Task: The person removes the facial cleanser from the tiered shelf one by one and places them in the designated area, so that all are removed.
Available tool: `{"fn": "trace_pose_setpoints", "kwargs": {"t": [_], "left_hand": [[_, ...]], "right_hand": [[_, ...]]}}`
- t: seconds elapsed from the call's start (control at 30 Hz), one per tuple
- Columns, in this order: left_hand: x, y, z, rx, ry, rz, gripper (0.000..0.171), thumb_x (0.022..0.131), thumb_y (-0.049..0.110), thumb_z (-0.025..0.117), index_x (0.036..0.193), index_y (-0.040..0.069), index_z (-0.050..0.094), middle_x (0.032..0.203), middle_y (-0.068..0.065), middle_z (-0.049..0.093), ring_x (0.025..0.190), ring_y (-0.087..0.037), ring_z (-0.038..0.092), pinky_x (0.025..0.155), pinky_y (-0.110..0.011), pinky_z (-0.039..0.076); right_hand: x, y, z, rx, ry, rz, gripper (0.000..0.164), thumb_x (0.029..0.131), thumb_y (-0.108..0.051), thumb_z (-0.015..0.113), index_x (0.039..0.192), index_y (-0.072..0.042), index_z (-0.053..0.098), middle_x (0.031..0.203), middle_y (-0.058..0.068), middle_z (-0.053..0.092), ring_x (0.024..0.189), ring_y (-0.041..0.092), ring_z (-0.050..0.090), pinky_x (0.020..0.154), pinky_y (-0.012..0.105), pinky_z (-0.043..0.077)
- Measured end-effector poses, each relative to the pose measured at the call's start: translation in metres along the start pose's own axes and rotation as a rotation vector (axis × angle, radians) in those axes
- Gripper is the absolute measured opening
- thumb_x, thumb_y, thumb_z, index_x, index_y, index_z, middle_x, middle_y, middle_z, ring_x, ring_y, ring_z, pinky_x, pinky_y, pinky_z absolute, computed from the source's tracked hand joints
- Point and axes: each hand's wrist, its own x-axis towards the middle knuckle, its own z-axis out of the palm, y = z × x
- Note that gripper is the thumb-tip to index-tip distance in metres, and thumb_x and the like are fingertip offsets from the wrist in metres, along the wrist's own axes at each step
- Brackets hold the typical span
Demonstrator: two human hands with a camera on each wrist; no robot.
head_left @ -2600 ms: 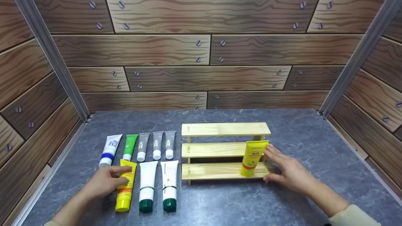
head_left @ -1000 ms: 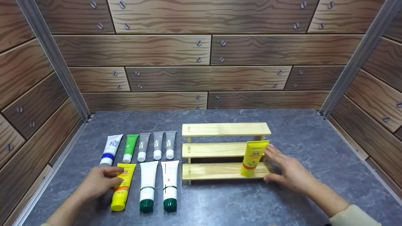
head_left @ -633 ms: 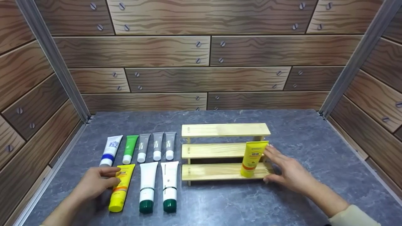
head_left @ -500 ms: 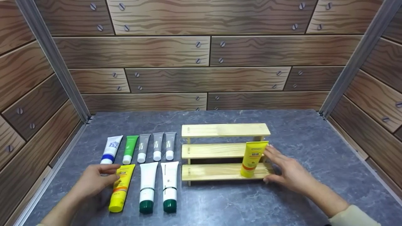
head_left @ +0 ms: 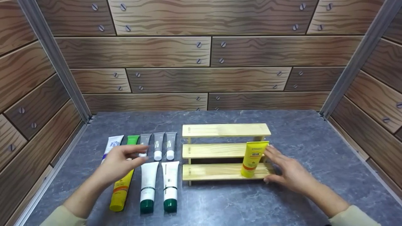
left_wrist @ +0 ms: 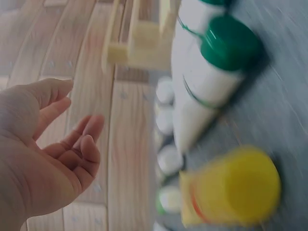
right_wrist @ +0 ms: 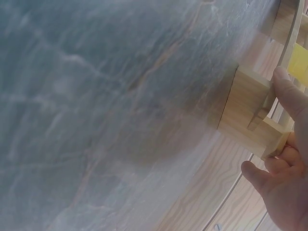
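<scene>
My left hand (head_left: 117,163) hovers in the air over the top of a yellow squeeze tube (head_left: 119,190) lying on the table, fingers loosely bent and holding nothing. Its fingertips overlap a grey tube (head_left: 145,138) in the head view. My right hand (head_left: 290,174) grips the right end of a three-step wooden display rack (head_left: 210,172); the thumb is at the bottom step, the fingers curl at the step end (right_wrist: 267,139) in the right wrist view. A second yellow squeeze tube (head_left: 253,158) stands upright on its cap on the bottom step, close to the right fingers.
Two white tubes with green caps (head_left: 148,185) lie right of the yellow one. Behind are two more grey tubes (head_left: 158,144), a green tube (head_left: 133,139) and a white tube with a blue band (head_left: 113,142), partly hidden by my left hand. Wood-patterned walls (head_left: 163,51) enclose the table.
The left hand has let go of the lying yellow tube after shifting it slightly left, then risen to the right and away from me. The right hand and rack have stayed put.
</scene>
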Motion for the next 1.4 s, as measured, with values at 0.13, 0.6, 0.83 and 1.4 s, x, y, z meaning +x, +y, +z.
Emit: {"fn": "trace_pose_setpoints", "kwargs": {"t": [0.13,0.6,0.83,1.4], "left_hand": [[0.010,0.021,0.021,-0.017,-0.043,0.155,0.040,0.096,0.017,0.080,0.135,0.008,0.073,0.131,-0.011,0.074,0.106,-0.023,0.072,0.081,-0.032,0.060],[0.045,0.077,0.123,-0.159,-0.203,0.434,0.040,0.094,0.017,0.082,0.131,0.003,0.074,0.130,-0.013,0.073,0.112,-0.036,0.072,0.085,-0.034,0.061],[0.055,0.098,0.170,-0.180,-0.277,0.423,0.042,0.093,0.019,0.083,0.133,0.012,0.075,0.141,-0.005,0.067,0.125,-0.021,0.065,0.097,-0.035,0.058],[0.071,0.116,0.225,-0.163,-0.296,0.471,0.043,0.092,0.014,0.083,0.135,0.018,0.075,0.149,-0.007,0.059,0.133,-0.015,0.054,0.109,-0.029,0.048]], "right_hand": [[-0.001,0.000,0.001,0.003,0.006,-0.011,0.097,0.078,-0.037,0.093,0.156,-0.001,0.048,0.164,0.017,0.040,0.145,0.044,0.045,0.111,0.065,0.040],[0.000,0.000,0.001,0.004,-0.007,-0.005,0.097,0.080,-0.038,0.091,0.158,-0.004,0.046,0.165,0.016,0.038,0.147,0.043,0.043,0.113,0.066,0.038],[0.000,0.001,0.001,0.013,-0.001,-0.014,0.096,0.080,-0.037,0.091,0.159,-0.005,0.046,0.165,0.016,0.038,0.148,0.042,0.041,0.114,0.064,0.037],[0.000,0.001,0.000,0.002,0.014,-0.046,0.095,0.079,-0.032,0.093,0.156,-0.001,0.048,0.163,0.019,0.041,0.145,0.044,0.045,0.111,0.064,0.041]]}}
